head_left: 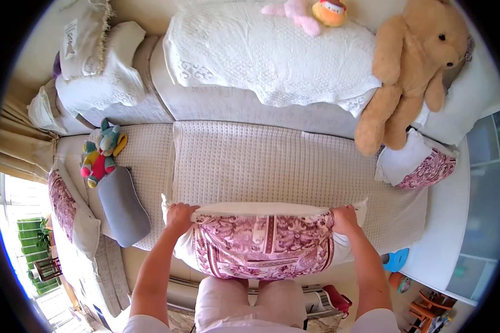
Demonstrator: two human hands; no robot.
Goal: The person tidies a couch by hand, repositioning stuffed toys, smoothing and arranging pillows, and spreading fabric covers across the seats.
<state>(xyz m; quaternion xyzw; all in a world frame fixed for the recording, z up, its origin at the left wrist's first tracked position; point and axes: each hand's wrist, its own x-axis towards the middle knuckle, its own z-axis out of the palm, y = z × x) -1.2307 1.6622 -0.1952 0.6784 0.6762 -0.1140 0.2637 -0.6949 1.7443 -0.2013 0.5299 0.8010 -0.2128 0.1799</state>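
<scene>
A large white pillow with a pink and purple pattern [264, 244] hangs in front of my legs, its patterned face turned up toward me. My left hand [180, 216] grips its upper left corner, fingers wrapped round the edge. At the upper right corner my right hand [344, 218] is closed on the same pillow. Beyond the pillow's top edge lies the sofa seat with a beige waffle cover [261, 161].
A big teddy bear [408, 72] leans at the right, beside a patterned cushion [422, 164]. A grey pillow [124, 206] and a colourful plush toy [101, 152] lie left. White lace [272, 53] covers the backrest, with small toys [329, 12] on top.
</scene>
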